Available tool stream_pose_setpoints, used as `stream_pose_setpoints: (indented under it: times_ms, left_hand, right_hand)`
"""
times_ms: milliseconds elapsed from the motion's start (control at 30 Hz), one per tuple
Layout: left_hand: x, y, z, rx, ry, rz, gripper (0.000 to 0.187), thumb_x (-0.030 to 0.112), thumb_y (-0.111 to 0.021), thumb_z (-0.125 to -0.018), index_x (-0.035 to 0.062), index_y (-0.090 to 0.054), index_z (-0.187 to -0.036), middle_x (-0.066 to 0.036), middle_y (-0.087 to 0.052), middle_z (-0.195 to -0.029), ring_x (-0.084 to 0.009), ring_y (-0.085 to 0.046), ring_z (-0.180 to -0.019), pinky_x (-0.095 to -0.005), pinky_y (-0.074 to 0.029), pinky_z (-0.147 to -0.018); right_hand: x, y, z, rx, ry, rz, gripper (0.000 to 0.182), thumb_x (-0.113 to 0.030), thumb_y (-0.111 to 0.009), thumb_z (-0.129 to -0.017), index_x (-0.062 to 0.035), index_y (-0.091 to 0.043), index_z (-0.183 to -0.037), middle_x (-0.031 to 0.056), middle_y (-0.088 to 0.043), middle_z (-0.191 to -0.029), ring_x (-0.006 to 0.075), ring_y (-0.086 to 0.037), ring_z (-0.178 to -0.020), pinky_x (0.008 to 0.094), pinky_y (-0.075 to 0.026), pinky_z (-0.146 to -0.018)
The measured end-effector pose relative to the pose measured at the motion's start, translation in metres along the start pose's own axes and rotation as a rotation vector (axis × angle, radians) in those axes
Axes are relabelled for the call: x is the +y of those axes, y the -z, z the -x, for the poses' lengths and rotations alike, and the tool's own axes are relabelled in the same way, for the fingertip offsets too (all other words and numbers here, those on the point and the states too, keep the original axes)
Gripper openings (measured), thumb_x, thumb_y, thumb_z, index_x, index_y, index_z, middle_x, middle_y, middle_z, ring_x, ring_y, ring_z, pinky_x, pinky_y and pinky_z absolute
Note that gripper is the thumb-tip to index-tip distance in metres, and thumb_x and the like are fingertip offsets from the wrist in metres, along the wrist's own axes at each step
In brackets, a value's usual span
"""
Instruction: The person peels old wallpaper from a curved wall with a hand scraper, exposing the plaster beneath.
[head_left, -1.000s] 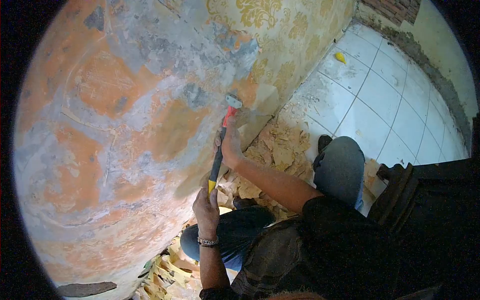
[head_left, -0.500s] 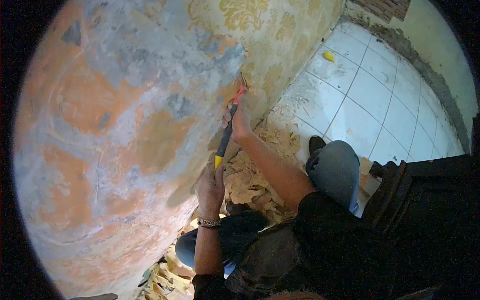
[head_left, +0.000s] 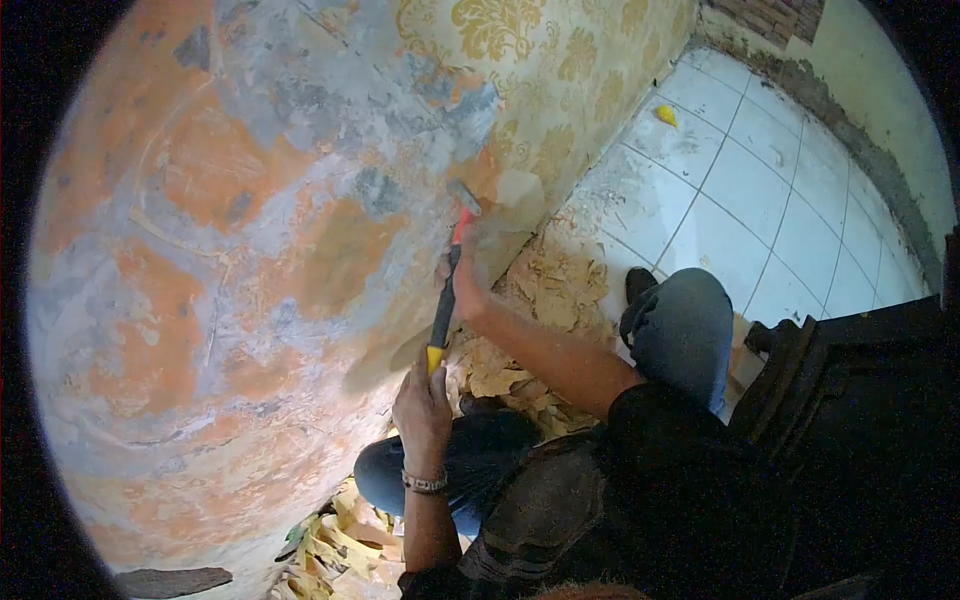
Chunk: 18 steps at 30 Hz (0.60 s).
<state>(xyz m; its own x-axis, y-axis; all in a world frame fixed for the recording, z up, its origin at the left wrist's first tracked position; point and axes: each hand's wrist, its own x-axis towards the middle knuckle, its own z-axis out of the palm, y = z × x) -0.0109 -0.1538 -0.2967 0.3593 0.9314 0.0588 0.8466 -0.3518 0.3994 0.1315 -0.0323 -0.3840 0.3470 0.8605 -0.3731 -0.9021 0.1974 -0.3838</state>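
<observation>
Near the middle of the frame, a long-handled scraper (head_left: 443, 300) slants up the stripped wall (head_left: 250, 290), its grey blade at a patch of orange and grey plaster beside the remaining gold-patterned wallpaper (head_left: 575, 60). Whether the blade touches the plaster is too blurred to tell. The right hand (head_left: 463, 272) has its grip closed round the dark handle just below the red neck. Below it, the left hand (head_left: 424, 405) wears a bracelet (head_left: 425, 483) at the wrist; its grip is closed round the yellow lower end, with the thumb along it.

Torn, cream-coloured scraps (head_left: 560, 285) lie on the floor beneath the right forearm, and more are heaped at the bottom of the frame, left of centre. To the upper right, a small yellow object (head_left: 666, 115) rests on white tiles (head_left: 745, 205). Dark carved furniture (head_left: 850, 400) stands at lower right, near a bent knee (head_left: 685, 335) in jeans.
</observation>
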Motion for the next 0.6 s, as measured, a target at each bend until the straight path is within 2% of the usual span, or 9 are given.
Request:
stream_pose_setpoints:
  times_ms: [100,233,300,433,500,600]
  left_hand:
    - [-0.012,-0.010,0.012,0.054,0.030,0.023,0.040,0.018,-0.054,-0.094,0.0049,-0.051,-0.131,-0.023,-0.065,-0.094,-0.0396,-0.063,-0.083,-0.0465,-0.050,-0.071]
    - [-0.013,-0.010,0.004,0.012,0.078,0.016,0.040,0.018,-0.054,-0.094,0.0040,-0.051,-0.131,-0.024,-0.065,-0.096,-0.0401,-0.064,-0.085,-0.0458,-0.050,-0.071]
    - [-0.010,-0.010,-0.002,-0.008,0.095,0.000,0.040,0.019,-0.055,-0.094,0.0021,-0.052,-0.130,-0.023,-0.065,-0.095,-0.0395,-0.064,-0.084,-0.0452,-0.051,-0.070]
    - [-0.019,-0.025,-0.020,-0.008,0.050,0.000,0.040,0.021,-0.055,-0.094,0.0032,-0.052,-0.130,-0.023,-0.065,-0.095,-0.0392,-0.064,-0.083,-0.0450,-0.051,-0.068]
    - [-0.014,-0.033,-0.034,0.034,-0.070,-0.051,0.039,0.022,-0.055,-0.094,0.0078,-0.052,-0.130,-0.022,-0.065,-0.094,-0.0390,-0.065,-0.081,-0.0456,-0.051,-0.066]
    - [0.009,-0.040,-0.061,-0.088,0.011,0.025,0.039,0.024,-0.056,-0.094,0.0117,-0.052,-0.132,-0.022,-0.066,-0.095,-0.0390,-0.065,-0.081,-0.0453,-0.051,-0.065]
  right_hand:
    - [0.009,0.004,0.003,-0.043,-0.065,-0.014,0.053,-0.069,-0.042,-0.089,-0.0164,-0.045,-0.083,-0.0024,-0.038,-0.053,0.0129,-0.041,-0.045,0.0272,-0.036,-0.045]
    - [0.006,0.001,0.002,-0.001,-0.117,-0.004,0.053,-0.070,-0.043,-0.089,-0.0168,-0.045,-0.083,-0.0025,-0.038,-0.053,0.0125,-0.042,-0.046,0.0273,-0.036,-0.046]
    - [0.007,0.001,-0.006,0.082,-0.102,0.007,0.053,-0.069,-0.044,-0.089,-0.0170,-0.045,-0.082,-0.0026,-0.038,-0.053,0.0123,-0.041,-0.044,0.0270,-0.036,-0.043]
    - [-0.005,0.005,-0.021,0.060,0.022,0.053,0.054,-0.070,-0.044,-0.088,-0.0167,-0.045,-0.081,-0.0025,-0.038,-0.051,0.0123,-0.041,-0.042,0.0272,-0.035,-0.039]
    - [-0.022,0.008,-0.030,0.010,0.000,-0.058,0.056,-0.072,-0.044,-0.087,-0.0167,-0.045,-0.080,-0.0027,-0.037,-0.050,0.0126,-0.040,-0.040,0.0276,-0.033,-0.037]
    - [-0.041,0.019,-0.061,0.062,0.008,-0.055,0.056,-0.072,-0.043,-0.087,-0.0168,-0.046,-0.079,-0.0026,-0.037,-0.048,0.0127,-0.040,-0.039,0.0270,-0.033,-0.037]
